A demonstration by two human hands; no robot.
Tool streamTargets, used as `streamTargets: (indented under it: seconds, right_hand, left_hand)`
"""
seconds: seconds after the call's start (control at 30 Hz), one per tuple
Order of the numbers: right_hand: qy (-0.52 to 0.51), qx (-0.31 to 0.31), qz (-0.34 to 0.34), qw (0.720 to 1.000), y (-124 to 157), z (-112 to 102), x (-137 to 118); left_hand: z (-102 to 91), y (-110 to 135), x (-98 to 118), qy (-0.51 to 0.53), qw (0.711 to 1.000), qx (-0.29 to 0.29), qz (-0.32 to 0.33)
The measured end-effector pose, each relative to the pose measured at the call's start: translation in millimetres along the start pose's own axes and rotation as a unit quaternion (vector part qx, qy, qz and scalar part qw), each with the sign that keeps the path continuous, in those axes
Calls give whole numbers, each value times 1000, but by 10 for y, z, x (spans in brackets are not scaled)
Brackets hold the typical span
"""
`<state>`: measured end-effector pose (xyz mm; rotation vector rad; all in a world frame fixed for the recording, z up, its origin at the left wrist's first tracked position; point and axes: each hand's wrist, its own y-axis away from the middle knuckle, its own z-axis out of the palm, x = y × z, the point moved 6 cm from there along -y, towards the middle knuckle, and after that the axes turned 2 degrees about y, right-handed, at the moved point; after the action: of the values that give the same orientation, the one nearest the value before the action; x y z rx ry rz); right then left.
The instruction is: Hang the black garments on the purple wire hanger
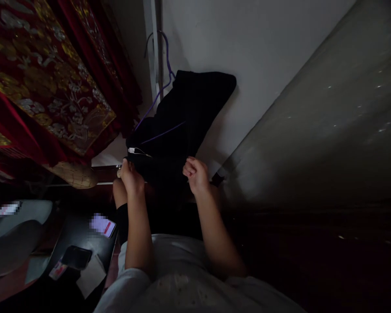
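While the black garment (182, 113) hangs on its purple hanger (164, 65) just beyond the fingertips, the left hand (130, 176) is closed on the cloth's near edge, right below a small white tag (133, 150). The right hand (195, 174) is curled into a fist at the other edge, though the dark hides whether it pinches cloth. By my judgement the cloth is being held taut on the hanger, and any further move calls for an even pull from both hands. Nothing can be read, since the tag is too small and the phone (102, 225) behind the left wrist is blurred.
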<state>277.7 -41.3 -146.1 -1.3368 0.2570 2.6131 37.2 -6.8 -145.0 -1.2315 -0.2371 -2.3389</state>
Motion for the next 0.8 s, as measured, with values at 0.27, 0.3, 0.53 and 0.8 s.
streamTargets:
  seconds: [0.27, 0.3, 0.53, 0.8]
  right_hand:
    - [-2, -8, 3, 1000, 172, 1, -140]
    - [-2, -10, 7, 1000, 178, 14, -119]
    - [-5, -31, 8, 999, 236, 140, -99]
    - [57, -26, 53, 997, 250, 134, 7]
  left_hand:
    - [162, 514, 572, -78, 955, 127, 258]
    - [170, 585, 689, -114, 936, 140, 303]
    - [-52, 403, 650, -127, 942, 154, 269]
    - [-67, 186, 178, -45, 995, 50, 68]
